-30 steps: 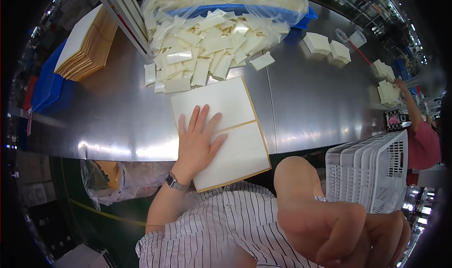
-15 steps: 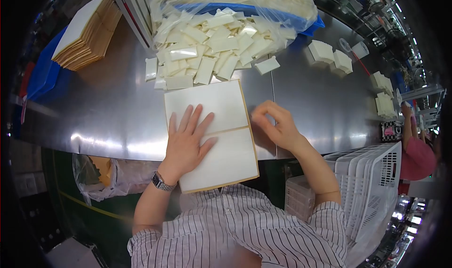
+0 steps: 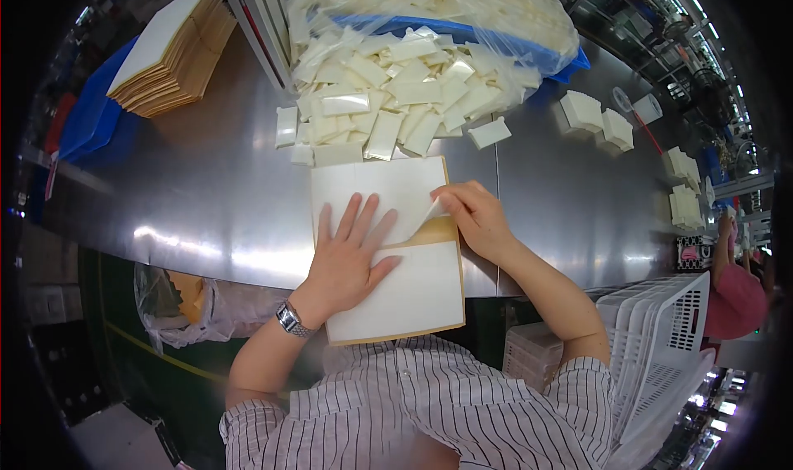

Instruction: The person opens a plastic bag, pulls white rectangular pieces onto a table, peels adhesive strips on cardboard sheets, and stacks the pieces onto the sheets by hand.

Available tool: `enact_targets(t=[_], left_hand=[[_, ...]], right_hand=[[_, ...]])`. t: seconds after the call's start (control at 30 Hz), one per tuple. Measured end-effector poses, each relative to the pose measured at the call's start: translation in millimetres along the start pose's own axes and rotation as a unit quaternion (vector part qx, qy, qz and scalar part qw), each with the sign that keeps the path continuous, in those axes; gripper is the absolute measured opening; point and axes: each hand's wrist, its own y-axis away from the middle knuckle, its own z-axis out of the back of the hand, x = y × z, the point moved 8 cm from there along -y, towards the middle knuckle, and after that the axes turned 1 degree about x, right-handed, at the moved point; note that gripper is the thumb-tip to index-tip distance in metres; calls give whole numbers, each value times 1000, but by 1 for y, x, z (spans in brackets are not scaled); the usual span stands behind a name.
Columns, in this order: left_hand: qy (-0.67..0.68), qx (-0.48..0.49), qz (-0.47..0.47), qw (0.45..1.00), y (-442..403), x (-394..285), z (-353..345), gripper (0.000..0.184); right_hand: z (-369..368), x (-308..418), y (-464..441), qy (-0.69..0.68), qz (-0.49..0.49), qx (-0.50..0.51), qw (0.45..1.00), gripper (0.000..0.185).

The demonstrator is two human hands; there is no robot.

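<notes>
In front of me lies a tan backing sheet (image 3: 431, 232) carrying two white panels, at the table's front edge. My left hand (image 3: 351, 251) rests flat across both panels with fingers spread, a watch on its wrist. At the upper panel's lower right corner, my right hand (image 3: 475, 214) pinches the white sheet (image 3: 388, 185) between thumb and fingers. That corner is lifted and curled, baring tan backing beneath it. The lower white panel (image 3: 401, 292) lies flat. Just beyond the sheet is a heap of cream-white rectangular plastic pieces (image 3: 384, 98).
Plastic-wrapped pieces fill a blue tray (image 3: 570, 64) at the back. A stack of white-and-tan sheets (image 3: 169, 53) stands at left. Rows of cream pieces (image 3: 581, 111) stand on the right. White crates (image 3: 652, 329) are by my right elbow; another person (image 3: 738, 301) is at far right.
My right hand has closed on the upper panel's corner and peeled it up from the backing. My left hand stays flat on the sheet. The whole view has shifted slightly.
</notes>
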Motion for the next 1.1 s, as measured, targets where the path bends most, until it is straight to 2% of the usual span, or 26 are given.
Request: enact_targets(t=[0.03, 0.07, 0.1, 0.17, 0.27, 0.3, 0.37, 0.43, 0.5, 0.57, 0.6, 0.63, 0.7, 0.77, 0.87, 0.93, 1.0, 1.07, 1.1], left_hand=[[-4, -2, 0, 1000, 0, -1, 0, 67], [-8, -2, -1, 1000, 0, -1, 0, 68], [-10, -3, -1, 1000, -1, -1, 3, 68], [-17, -36, -31, 999, -5, -4, 18, 60], [37, -80, 29, 996, -28, 32, 38, 52], [27, -163, 26, 986, -39, 42, 55, 42], [-14, -249, 21, 968, -65, 66, 81, 35], [-29, -251, 33, 967, -93, 94, 82, 35], [-46, -253, 45, 965, -112, 116, 84, 34], [23, -175, 43, 983, -127, 132, 77, 23], [22, -173, 42, 984, -125, 133, 79, 23], [26, -207, 12, 978, -120, 128, 85, 22], [31, -233, -18, 972, -106, 118, 90, 21], [88, -278, -57, 955, -72, 93, 104, 27], [177, -236, -92, 951, -20, 52, 91, 41], [232, -170, -98, 953, 8, 27, 68, 42], [264, -130, -96, 951, 25, 8, 50, 44], [292, -131, -74, 945, 35, 1, 33, 45], [293, -131, -70, 945, 36, -1, 30, 45]], right_hand=[[-1, -26, 4, -110, -117, -54, 986, 23], [-5, -51, 12, -218, -230, -106, 943, 27], [-1, -45, 9, -219, -229, -107, 943, 27], [21, -46, 12, -416, -288, -218, 835, 32], [22, -31, 35, -469, -291, -169, 817, 33], [17, -27, 43, -510, -292, -145, 796, 30], [7, -9, 51, -528, -265, -126, 796, 27], [-4, 7, 56, -545, -238, -106, 797, 25], [-11, 19, 58, -595, -197, -102, 773, 17], [-16, 20, 58, -604, -186, -98, 769, 11], [-20, 19, 60, -614, -178, -96, 763, 7], [-24, 11, 63, -615, -179, -98, 761, 7], [-38, -11, 72, -543, -232, -83, 803, 5], [-37, -12, 68, -552, -242, -101, 792, 5], [-34, -13, 68, -592, -250, -122, 757, 9], [-34, -12, 67, -622, -247, -123, 733, 13], [-32, -9, 67, -624, -239, -134, 732, 14], [-33, -8, 69, -620, -240, -133, 735, 11], [-32, -5, 69, -594, -214, -108, 768, 14]])
